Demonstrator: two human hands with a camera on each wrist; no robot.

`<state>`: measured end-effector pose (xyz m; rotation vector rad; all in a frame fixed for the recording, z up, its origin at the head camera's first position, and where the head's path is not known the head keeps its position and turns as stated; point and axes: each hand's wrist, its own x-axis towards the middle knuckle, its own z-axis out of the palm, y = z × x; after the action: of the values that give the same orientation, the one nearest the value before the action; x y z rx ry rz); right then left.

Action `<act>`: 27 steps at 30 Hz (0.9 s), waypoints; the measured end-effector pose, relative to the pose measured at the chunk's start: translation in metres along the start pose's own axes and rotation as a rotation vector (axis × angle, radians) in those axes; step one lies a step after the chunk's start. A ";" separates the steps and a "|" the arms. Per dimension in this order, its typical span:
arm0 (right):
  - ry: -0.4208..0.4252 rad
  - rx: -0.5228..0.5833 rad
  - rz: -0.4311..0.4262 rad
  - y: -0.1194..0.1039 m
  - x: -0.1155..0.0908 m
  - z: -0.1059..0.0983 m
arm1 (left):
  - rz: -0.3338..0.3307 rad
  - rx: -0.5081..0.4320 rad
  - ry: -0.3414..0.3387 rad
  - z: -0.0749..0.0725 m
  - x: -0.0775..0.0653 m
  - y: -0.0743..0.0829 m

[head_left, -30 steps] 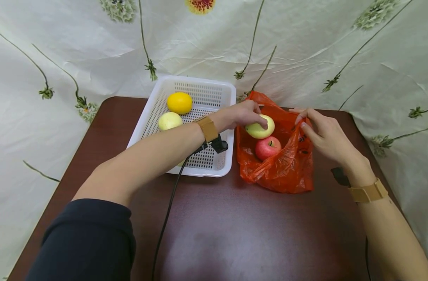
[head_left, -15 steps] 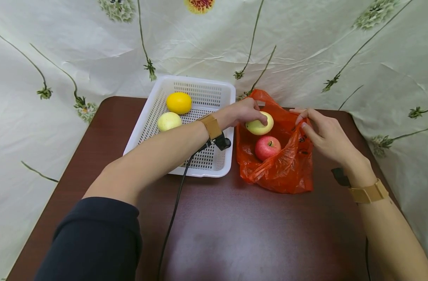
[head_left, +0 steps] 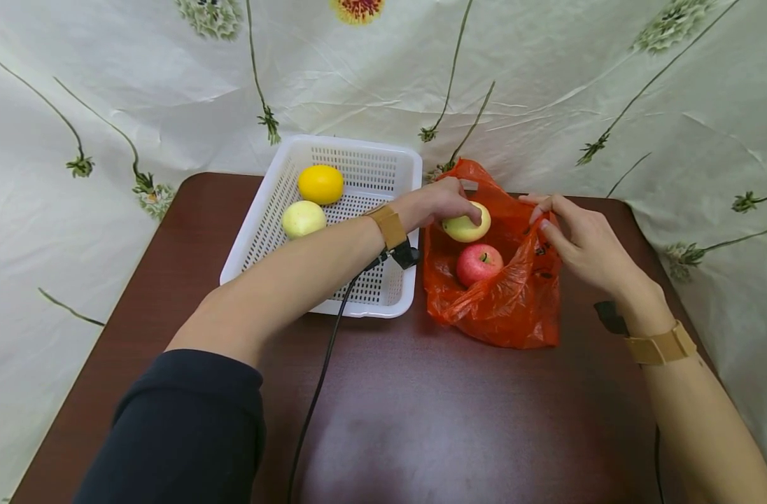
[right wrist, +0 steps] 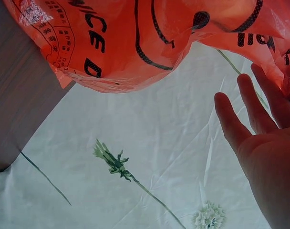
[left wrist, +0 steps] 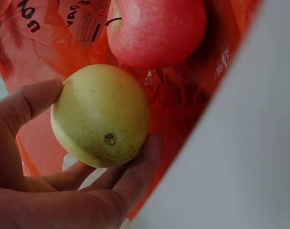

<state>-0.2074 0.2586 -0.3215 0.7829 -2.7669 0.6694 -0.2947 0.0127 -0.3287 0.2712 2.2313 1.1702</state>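
My left hand [head_left: 445, 199] grips a round, speckled pale yellow-green fruit [left wrist: 99, 114] between thumb and fingers. The fruit is inside the mouth of a red plastic bag [head_left: 509, 308], with bag film around it. A red apple [head_left: 479, 264] with a short stem lies in the bag beside that fruit, nearer the front. At the bag's right rim my right hand [head_left: 581, 241] pinches the film between thumb and index finger. Its other fingers [right wrist: 228, 121] extend away from the printed bag in the right wrist view.
A white perforated plastic basket [head_left: 413, 283] stands left of the bag, partly under my left forearm. It contains a yellow fruit [head_left: 320, 185] and another pale yellow-green fruit [head_left: 304, 219]. A black cable [head_left: 314, 392] trails from the left wrist across the dark table [head_left: 459, 420]; flowered cloth [head_left: 535, 84] hangs behind.
The held fruit has shifted slightly toward the back of the bag, showing more of the apple. My left forearm has swung a little to the right; the right hand stays at the rim.
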 end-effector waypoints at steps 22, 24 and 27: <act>0.004 0.032 -0.026 0.002 0.001 0.002 | -0.099 -0.058 -0.029 0.005 0.001 0.001; 0.004 0.037 -0.030 0.001 0.001 0.002 | -0.113 -0.071 -0.033 0.005 0.001 0.002; 0.006 0.036 -0.032 0.001 0.001 0.002 | -0.129 -0.081 -0.030 0.005 0.001 0.004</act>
<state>-0.2093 0.2581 -0.3237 0.8292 -2.7380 0.7158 -0.2932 0.0192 -0.3282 0.1093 2.1364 1.1756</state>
